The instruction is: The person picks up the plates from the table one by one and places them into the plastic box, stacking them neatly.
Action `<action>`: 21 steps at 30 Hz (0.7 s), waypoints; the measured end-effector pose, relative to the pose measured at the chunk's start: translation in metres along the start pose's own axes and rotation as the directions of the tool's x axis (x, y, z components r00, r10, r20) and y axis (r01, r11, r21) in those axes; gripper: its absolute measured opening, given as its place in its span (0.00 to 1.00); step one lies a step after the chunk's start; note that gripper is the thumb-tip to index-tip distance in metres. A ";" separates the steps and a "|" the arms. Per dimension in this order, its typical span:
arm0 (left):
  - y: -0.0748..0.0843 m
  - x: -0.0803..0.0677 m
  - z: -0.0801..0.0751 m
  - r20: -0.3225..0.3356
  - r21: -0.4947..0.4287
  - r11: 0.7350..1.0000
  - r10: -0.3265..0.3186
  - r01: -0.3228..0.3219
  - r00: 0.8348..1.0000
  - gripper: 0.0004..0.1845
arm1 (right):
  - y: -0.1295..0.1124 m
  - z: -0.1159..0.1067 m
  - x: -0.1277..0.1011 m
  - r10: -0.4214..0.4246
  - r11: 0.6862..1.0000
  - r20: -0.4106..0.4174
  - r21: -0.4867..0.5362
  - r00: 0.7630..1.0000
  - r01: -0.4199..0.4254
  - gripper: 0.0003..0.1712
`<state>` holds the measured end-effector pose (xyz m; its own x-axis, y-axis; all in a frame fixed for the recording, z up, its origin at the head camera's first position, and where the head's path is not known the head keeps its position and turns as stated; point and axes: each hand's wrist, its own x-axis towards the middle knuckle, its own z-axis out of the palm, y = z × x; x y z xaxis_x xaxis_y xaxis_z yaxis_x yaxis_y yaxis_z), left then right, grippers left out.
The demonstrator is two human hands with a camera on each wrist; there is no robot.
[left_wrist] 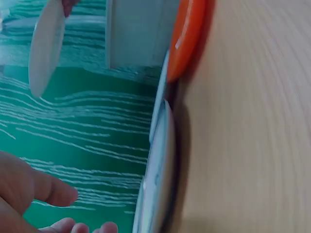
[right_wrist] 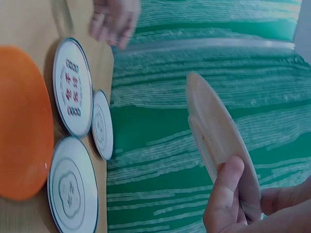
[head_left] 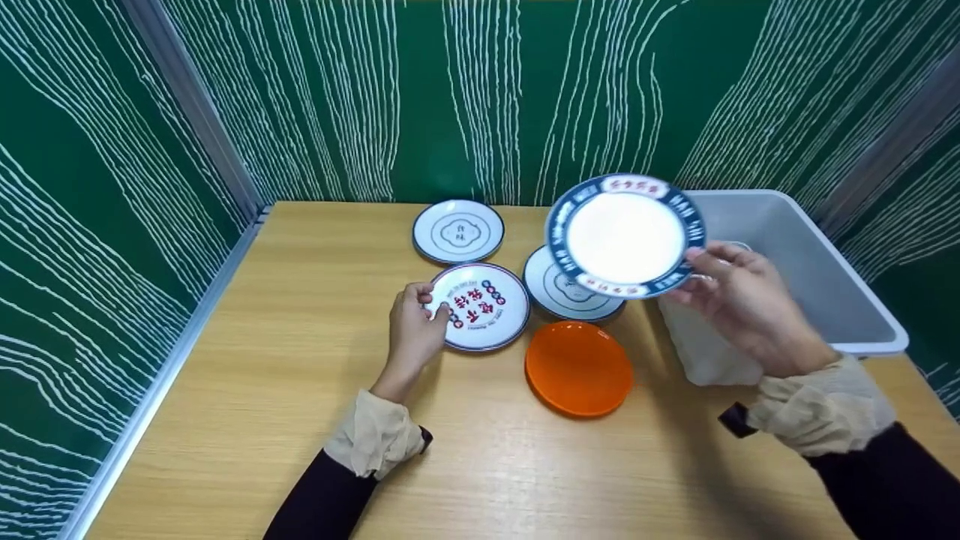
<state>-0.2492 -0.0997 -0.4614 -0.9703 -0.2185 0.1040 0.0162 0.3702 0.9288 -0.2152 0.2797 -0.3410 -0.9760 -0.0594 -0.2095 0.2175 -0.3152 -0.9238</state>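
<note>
My right hand (head_left: 750, 300) grips the edge of a plate with a dark blue lettered rim (head_left: 626, 236), raised above the table and tilted. In the right wrist view, thumb and fingers pinch that plate's edge, its pale underside showing. The left hand (head_left: 418, 326) hovers by a white plate with red characters (head_left: 487, 307); its fingers are loosely bent and hold nothing, apart from the plate in the left wrist view. Behind it lies a white plate with a dark rim (head_left: 458, 231). A similar plate (head_left: 562, 292) is partly hidden by the raised one. Closest to me sits an orange plate (head_left: 579, 369).
A grey bin (head_left: 810, 262) stands at the right of the wooden table (head_left: 285, 390). Beside it is a whitish object (head_left: 705, 352), partly covered by the right hand. Green walls with white wavy lines (head_left: 480, 97) enclose the back and sides.
</note>
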 end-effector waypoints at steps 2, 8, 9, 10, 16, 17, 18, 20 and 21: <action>-0.007 0.004 -0.001 -0.002 0.074 0.997 -0.001 0.001 1.000 0.20 | -0.004 -0.009 0.000 0.000 1.000 -0.019 0.026 1.000 0.000 0.17; -0.022 0.015 -0.004 0.030 0.152 0.987 -0.062 0.057 0.998 0.26 | -0.015 -0.035 0.000 0.017 0.993 -0.078 0.119 0.997 -0.008 0.13; -0.023 0.017 -0.004 0.038 0.155 0.986 -0.074 0.068 0.997 0.28 | -0.017 -0.039 0.001 0.017 0.991 -0.092 0.130 0.996 -0.005 0.13; -0.025 0.018 -0.004 0.046 0.159 0.984 -0.088 0.080 0.995 0.30 | -0.019 -0.043 0.001 0.015 0.990 -0.105 0.139 0.994 0.000 0.12; -0.031 0.024 -0.004 0.079 0.118 0.981 -0.165 0.155 0.983 0.31 | -0.029 -0.067 0.005 0.033 0.985 -0.193 0.172 0.981 0.000 0.15; -0.032 0.025 -0.003 0.077 0.112 0.980 -0.173 0.164 0.982 0.30 | -0.029 -0.072 0.006 0.037 0.985 -0.209 0.174 0.977 0.000 0.16; -0.033 0.025 -0.002 0.073 0.103 0.980 -0.179 0.171 0.981 0.29 | -0.028 -0.077 0.006 0.038 0.985 -0.223 0.174 0.974 0.001 0.17; -0.033 0.026 -0.001 0.068 0.096 0.979 -0.188 0.181 0.980 0.27 | -0.026 -0.088 0.008 0.029 0.985 -0.264 0.172 0.964 0.017 0.17; -0.033 0.027 0.000 0.068 0.092 0.978 -0.193 0.187 0.979 0.26 | -0.024 -0.093 0.008 0.031 0.985 -0.287 0.171 0.957 0.020 0.17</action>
<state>-0.2755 -0.1178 -0.4891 -0.9693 -0.2238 -0.1020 -0.1875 0.4044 0.8951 -0.2271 0.3748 -0.3499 -0.9246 0.2053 -0.3209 0.1931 -0.4736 -0.8593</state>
